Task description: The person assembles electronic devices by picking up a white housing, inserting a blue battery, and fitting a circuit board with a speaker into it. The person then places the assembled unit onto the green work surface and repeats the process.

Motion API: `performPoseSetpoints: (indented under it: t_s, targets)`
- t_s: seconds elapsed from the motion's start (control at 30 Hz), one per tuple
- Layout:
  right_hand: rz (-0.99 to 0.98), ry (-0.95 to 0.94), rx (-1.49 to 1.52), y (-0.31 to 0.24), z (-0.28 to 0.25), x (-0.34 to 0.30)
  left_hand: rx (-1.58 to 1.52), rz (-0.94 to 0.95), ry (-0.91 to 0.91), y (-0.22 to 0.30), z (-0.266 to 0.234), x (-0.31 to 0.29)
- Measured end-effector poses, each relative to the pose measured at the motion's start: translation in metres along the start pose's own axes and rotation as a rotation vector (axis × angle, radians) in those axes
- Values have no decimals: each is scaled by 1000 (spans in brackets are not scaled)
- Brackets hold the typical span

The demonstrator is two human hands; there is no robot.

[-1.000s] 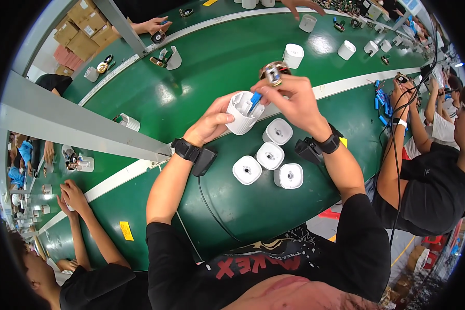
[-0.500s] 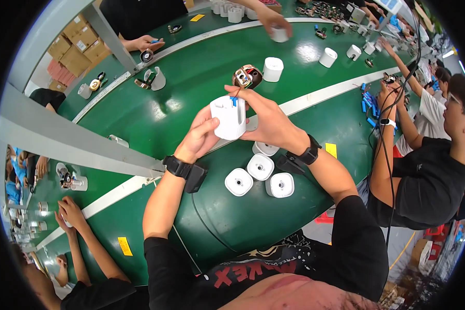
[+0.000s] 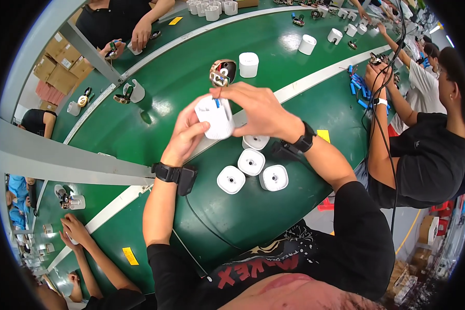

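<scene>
A white ribbed plastic housing (image 3: 219,124) is held above the green work surface, tilted, its open top facing up. My left hand (image 3: 183,135) wraps its left side, thumb across the front. My right hand (image 3: 266,112) grips it from the right, thumb low on the side and fingertips at the rim. Under those fingertips a small blue piece (image 3: 216,102) with thin wires shows at the opening. Just beyond the rim is a round copper-and-black electronic assembly (image 3: 223,73); whether it hangs by the wires or rests on something is hard to tell.
Several white housings (image 3: 231,180) stand in a cluster near me. Another white housing (image 3: 248,65) is on the green belt (image 3: 181,67) beyond a pale rail (image 3: 305,90). A grey post (image 3: 72,152) rises at left. Blue cylindrical cells (image 3: 357,85) lie by a co-worker at right.
My hands and the housing sit further left in the picture, and the whole view has shifted. The housing is tilted more. Across the belt, a co-worker's hand has drawn a white housing back.
</scene>
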State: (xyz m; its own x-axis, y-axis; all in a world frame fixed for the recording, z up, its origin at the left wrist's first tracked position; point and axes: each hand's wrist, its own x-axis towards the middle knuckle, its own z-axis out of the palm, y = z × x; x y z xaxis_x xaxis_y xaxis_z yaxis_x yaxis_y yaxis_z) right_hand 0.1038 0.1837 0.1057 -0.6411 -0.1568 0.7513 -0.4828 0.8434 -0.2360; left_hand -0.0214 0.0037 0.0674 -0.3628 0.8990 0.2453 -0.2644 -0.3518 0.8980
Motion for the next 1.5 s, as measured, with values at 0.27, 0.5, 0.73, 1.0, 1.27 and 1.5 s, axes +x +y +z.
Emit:
performPoseSetpoints:
  t_s: [0.27,0.5,0.73,1.0,1.27,1.5]
  targets:
    - [605,-279,5,89,-27,1,544,126,556,-19,-62,-1]
    - [388,-214,-393,136,24,-5,1008,47,869,-25,-77,-11]
    - [880,-325,183,96,33,1,1586,573,986,5,-31,-12]
    - [835,-410,957,75,55,-24,841,62,319,-36,-20,7]
    - [731,-414,778,67,57,-27,1105,-29,351,-45,-40,-2]
    - [609,-314,572,64,69,-44,987,41,390,-50,-42,-6]
